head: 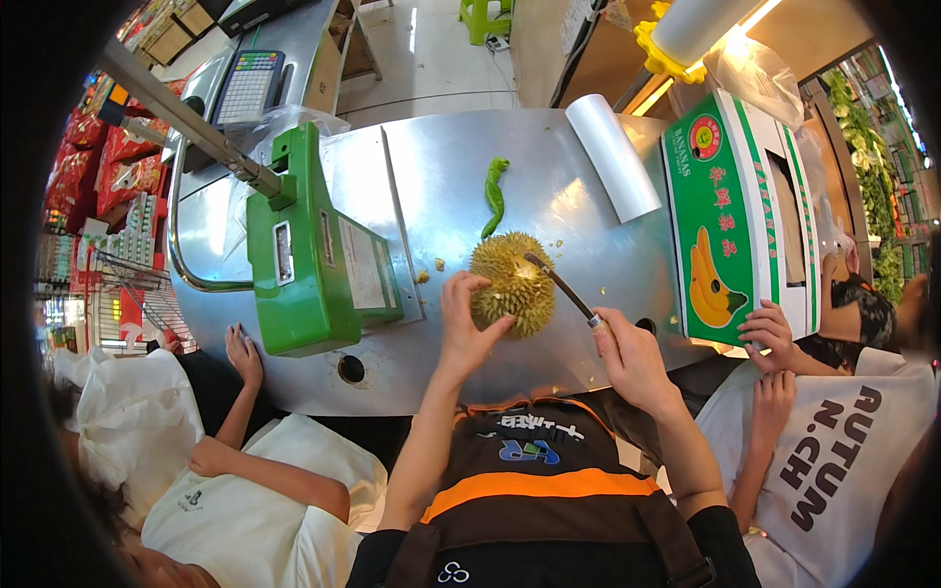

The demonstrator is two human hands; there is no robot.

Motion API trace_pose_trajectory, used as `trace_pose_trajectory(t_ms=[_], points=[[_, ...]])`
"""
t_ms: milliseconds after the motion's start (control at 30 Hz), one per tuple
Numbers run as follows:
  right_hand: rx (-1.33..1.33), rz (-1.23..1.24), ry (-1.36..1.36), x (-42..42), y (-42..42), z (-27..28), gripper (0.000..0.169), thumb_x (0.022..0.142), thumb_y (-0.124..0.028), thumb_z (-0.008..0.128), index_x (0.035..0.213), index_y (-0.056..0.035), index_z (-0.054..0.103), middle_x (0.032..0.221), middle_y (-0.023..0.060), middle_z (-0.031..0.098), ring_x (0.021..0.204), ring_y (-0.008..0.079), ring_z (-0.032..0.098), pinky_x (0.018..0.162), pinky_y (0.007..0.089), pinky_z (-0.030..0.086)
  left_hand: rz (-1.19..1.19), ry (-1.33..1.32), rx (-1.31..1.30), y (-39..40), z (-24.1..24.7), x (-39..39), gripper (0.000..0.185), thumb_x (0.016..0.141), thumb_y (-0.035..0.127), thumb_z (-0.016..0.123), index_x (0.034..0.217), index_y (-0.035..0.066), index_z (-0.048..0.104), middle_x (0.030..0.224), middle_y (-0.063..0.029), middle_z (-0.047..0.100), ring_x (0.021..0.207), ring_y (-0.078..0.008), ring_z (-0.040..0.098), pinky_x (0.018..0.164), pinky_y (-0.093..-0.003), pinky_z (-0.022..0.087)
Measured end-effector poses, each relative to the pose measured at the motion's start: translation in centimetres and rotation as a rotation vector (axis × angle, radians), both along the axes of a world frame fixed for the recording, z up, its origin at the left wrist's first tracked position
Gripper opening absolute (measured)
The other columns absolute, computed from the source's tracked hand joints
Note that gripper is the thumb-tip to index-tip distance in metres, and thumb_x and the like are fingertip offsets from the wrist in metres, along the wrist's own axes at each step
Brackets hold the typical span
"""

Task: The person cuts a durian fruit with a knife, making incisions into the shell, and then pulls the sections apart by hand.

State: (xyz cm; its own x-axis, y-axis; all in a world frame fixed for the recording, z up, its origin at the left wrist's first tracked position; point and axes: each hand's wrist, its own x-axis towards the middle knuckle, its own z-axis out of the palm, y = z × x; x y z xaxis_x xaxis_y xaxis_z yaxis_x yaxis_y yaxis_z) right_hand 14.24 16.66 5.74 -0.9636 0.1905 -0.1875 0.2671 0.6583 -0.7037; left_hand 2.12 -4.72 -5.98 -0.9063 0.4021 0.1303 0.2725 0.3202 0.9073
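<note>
A spiky durian [512,294] rests on the metal tabletop, with a pale opened patch in its upper rind. My left hand [468,323] steadies its left and lower side, thumb and fingers spread around the spines. In my right hand [628,353] is a long, narrow prying tool [570,289] with a dark shaft and a metal collar; its handle is mostly covered by my grip. The tool's tip meets the pale patch; how deep it goes cannot be seen. Just beyond the durian lies a twisted bright-green strip [495,195]. Small rind crumbs [439,264] are scattered nearby.
A green boxy device [305,257] on a metal pole stands left. Rightward are a plastic bag roll [614,158] and a banana carton [713,242], touched by a bystander's hand [768,334]. Another person's hand [243,356] rests at the table's left edge, near a hole [351,369].
</note>
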Motion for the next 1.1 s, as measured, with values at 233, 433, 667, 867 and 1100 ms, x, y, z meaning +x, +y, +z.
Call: trace_pose_trajectory(t_ms=[233, 433, 667, 867, 1100], points=[[-0.003, 0.017, -0.023, 1.1, 0.2, -0.8, 0.026, 0.098, -0.018, 0.054, 0.119, -0.0038, 0.055, 0.079, 0.0194, 0.064, 0.076, 0.0411, 0.064, 0.066, 0.0473, 0.048, -0.068, -0.219, 0.117, -1.9, -0.6, -0.8, 0.057, 0.069, 0.009, 0.081, 0.116, 0.009, 0.050, 0.123, -0.0106, 0.041, 0.120, -0.0267, 0.044, 0.102, -0.0374, 0.037], [0.018, 0.091, -0.055, 0.5, 0.0, -0.6, 0.026, 0.099, -0.019, 0.052, 0.119, -0.0043, 0.054, 0.083, 0.0191, 0.066, 0.078, 0.0415, 0.064, 0.067, 0.0497, 0.049, -0.066, -0.244, 0.142, -2.3, -1.2, -0.4, 0.055, 0.073, 0.008, 0.079, 0.118, 0.010, 0.048, 0.126, -0.0080, 0.038, 0.122, -0.0232, 0.041, 0.102, -0.0355, 0.036], [0.109, 0.092, -0.107, 0.5, -0.9, -0.1, 0.023, 0.099, -0.019, 0.050, 0.117, -0.0056, 0.053, 0.094, 0.0196, 0.067, 0.079, 0.0440, 0.064, 0.067, 0.0533, 0.049, -0.065, -0.248, 0.131, -2.3, -0.7, -0.2, 0.052, 0.074, 0.009, 0.076, 0.118, 0.010, 0.049, 0.126, -0.0082, 0.038, 0.121, -0.0238, 0.042, 0.101, -0.0361, 0.037], [0.110, 0.107, -0.173, 0.9, -1.1, 0.2, 0.020, 0.100, -0.019, 0.049, 0.111, -0.0022, 0.048, 0.091, 0.0216, 0.066, 0.075, 0.0467, 0.062, 0.066, 0.0554, 0.049, 0.052, -0.147, 0.097, -1.1, -0.6, 0.7, 0.050, 0.071, 0.007, 0.072, 0.115, 0.008, 0.050, 0.122, -0.0101, 0.042, 0.118, -0.0267, 0.044, 0.101, -0.0376, 0.038], [0.271, 0.196, -0.296, 0.4, -1.4, -0.8, 0.022, 0.102, -0.024, 0.048, 0.102, -0.0021, 0.046, 0.082, 0.0194, 0.063, 0.066, 0.0399, 0.063, 0.057, 0.0497, 0.049, 0.039, -0.007, -0.027, -0.1, 0.2, 0.6, 0.048, 0.069, 0.008, 0.070, 0.113, 0.008, 0.051, 0.120, -0.0118, 0.045, 0.117, -0.0309, 0.046, 0.100, -0.0408, 0.040]])
